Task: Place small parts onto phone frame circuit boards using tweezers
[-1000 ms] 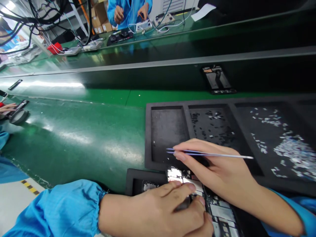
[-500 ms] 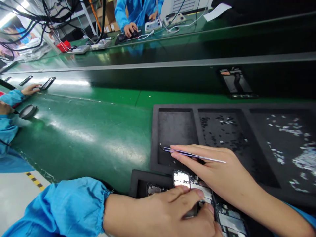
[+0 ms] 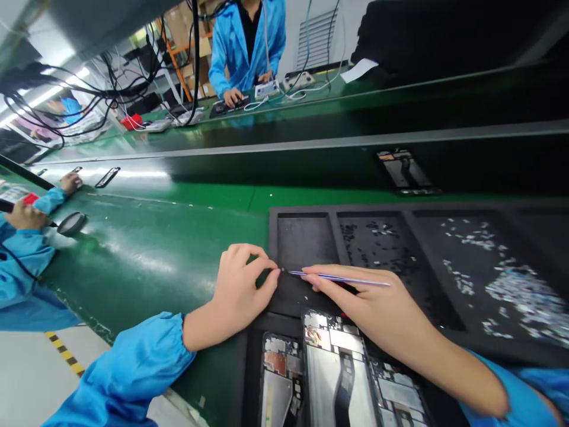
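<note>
The right hand point(image 3: 360, 293) pinches slim metal tweezers point(image 3: 342, 279) between thumb and fingers, their tips pointing left over the dark foam tray point(image 3: 302, 209). The left hand point(image 3: 240, 284), coming from a blue sleeve point(image 3: 133, 362), is curled with thumb and forefinger in a narrow pinch just beside the tweezer tips; whether it holds anything there is too small to tell. Both hands hover over the tray's left compartment, next to compartments strewn with small dark bits and white bits point(image 3: 524, 290). Just below the hands, opened phone housings point(image 3: 338, 373) lie in a black holder point(image 3: 253, 362). To the left runs a green workbench point(image 3: 146, 255), and across it a co-worker in a blue coat point(image 3: 246, 53) works at another bench.
</note>
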### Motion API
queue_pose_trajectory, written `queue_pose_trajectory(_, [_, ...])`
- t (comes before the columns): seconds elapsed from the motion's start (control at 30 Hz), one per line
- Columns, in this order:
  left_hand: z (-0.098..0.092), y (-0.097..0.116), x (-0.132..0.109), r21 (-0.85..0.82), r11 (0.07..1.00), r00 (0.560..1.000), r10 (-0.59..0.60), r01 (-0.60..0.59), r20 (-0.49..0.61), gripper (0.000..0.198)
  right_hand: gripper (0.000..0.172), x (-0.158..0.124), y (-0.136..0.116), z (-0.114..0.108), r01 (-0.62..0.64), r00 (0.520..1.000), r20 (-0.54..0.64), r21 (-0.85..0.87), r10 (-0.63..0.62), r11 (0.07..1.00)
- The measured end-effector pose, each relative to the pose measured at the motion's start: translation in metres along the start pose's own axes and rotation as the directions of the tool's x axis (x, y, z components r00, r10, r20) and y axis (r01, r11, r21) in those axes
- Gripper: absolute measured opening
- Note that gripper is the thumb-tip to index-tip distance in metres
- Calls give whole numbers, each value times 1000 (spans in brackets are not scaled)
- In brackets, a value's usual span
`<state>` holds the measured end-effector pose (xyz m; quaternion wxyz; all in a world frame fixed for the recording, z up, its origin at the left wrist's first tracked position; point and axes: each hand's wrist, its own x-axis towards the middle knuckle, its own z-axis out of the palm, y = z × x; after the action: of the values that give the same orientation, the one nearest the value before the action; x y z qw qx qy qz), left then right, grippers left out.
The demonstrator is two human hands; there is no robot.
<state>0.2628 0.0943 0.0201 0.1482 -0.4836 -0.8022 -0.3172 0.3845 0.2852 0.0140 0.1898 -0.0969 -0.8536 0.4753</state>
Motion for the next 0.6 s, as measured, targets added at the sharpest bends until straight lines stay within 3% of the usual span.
queue_pose_trajectory(0.33, [8,-6,-5,68,988,989,139,-142,46,14,24,0,-7,-2,14,1000,-17,47,-14,999])
queue_pose_trajectory(0.6, [5,-8,-3,-86,993,987,87,-76,136,21,19,0,-12,-3,81,997,-16,94,-80,992])
